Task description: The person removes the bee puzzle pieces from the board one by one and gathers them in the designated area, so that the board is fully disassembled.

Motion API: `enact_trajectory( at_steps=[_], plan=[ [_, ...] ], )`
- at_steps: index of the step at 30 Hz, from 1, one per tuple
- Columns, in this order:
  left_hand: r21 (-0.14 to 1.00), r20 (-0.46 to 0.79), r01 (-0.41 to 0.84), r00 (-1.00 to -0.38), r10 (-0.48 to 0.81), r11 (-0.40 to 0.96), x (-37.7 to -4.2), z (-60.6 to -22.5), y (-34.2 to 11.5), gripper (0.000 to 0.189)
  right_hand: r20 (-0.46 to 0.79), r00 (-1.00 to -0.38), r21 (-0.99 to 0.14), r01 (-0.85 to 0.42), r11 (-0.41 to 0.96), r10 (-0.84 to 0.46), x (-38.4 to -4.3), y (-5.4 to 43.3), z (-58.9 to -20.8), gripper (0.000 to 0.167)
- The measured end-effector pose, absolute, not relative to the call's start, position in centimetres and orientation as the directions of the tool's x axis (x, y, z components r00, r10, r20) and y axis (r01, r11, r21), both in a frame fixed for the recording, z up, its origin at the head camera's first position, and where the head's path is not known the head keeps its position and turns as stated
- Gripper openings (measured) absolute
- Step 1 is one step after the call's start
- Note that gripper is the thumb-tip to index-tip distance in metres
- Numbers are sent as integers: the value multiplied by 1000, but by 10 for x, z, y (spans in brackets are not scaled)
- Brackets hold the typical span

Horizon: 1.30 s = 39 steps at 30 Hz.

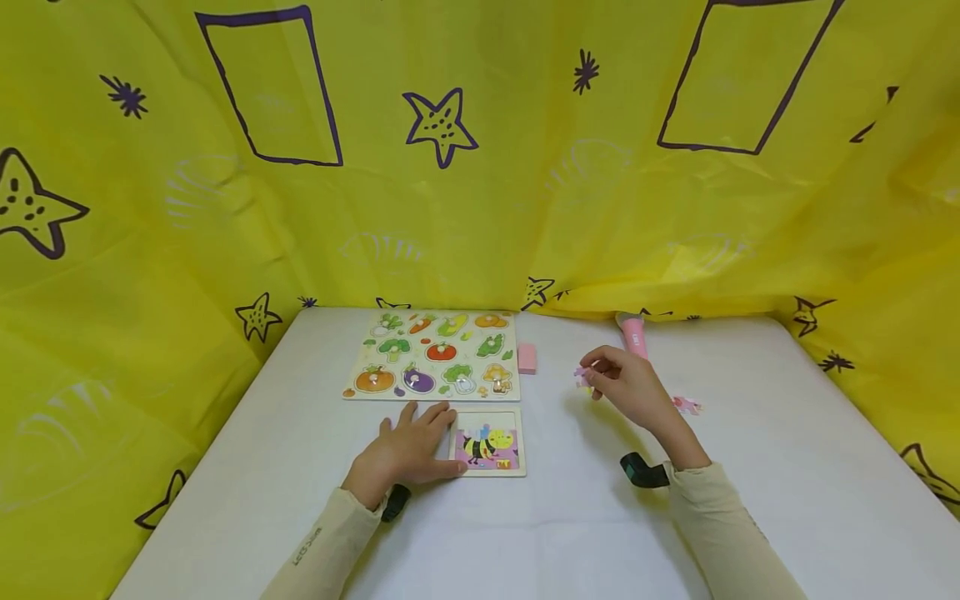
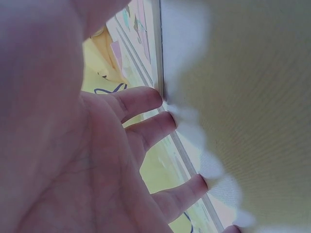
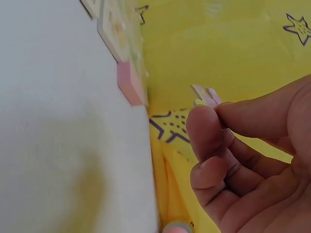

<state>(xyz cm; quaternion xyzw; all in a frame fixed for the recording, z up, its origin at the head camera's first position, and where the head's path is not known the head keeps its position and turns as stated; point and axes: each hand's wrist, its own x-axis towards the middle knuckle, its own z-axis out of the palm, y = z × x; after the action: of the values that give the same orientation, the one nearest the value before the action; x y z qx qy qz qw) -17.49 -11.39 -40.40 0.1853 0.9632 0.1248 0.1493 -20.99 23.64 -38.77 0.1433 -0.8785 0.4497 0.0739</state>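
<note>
With thumb and index finger my right hand (image 1: 626, 385) pinches a pink-and-yellow jigsaw piece (image 1: 582, 377), held above the table. That piece (image 3: 208, 96) pokes out past the fingertips in the right wrist view. My left hand (image 1: 408, 450) lies spread at the left side of a small framed bee puzzle (image 1: 486, 450), its thumb and fingertips touching the frame's edge. Its lower part is filled with pieces showing a bee; a pale strip of the tray shows along the top. Another jigsaw piece (image 1: 687, 405), pink and red, lies on the table beyond my right wrist.
Behind the bee puzzle lies a larger vegetable board (image 1: 441, 354). A pink block (image 1: 527, 358) stands at its right side. Farther right is a pink microphone-like object (image 1: 633, 336), partly behind my right hand. A yellow patterned curtain (image 1: 480, 200) closes off the back of the white table (image 1: 810, 433).
</note>
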Motion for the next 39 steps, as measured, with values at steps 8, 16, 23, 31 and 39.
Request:
enact_trajectory(
  at_steps=[8,16,23,31,39],
  plan=[
    [301,-237,321,-887,397,898,-174,-403,-115,84,252,-959,-769,-279,575,-128,-210,264,-384,14],
    [309,-230,331,-884,407,892,-172,-403,-116,83,220,-974,-784,-211,584,-56,-204,294,-378,23],
    [313,-234,325,-884,404,892,-172,-401,-116,83,188,-982,-774,-152,615,-6,-201,322,-377,28],
    [322,-243,325,-879,409,889,-173,-406,-114,84,172,-984,-768,-109,632,40,-195,353,-381,31],
    [307,-250,337,-874,417,890,-176,-403,-117,88,24,-996,-750,40,660,88,-190,379,-386,38]
  ],
)
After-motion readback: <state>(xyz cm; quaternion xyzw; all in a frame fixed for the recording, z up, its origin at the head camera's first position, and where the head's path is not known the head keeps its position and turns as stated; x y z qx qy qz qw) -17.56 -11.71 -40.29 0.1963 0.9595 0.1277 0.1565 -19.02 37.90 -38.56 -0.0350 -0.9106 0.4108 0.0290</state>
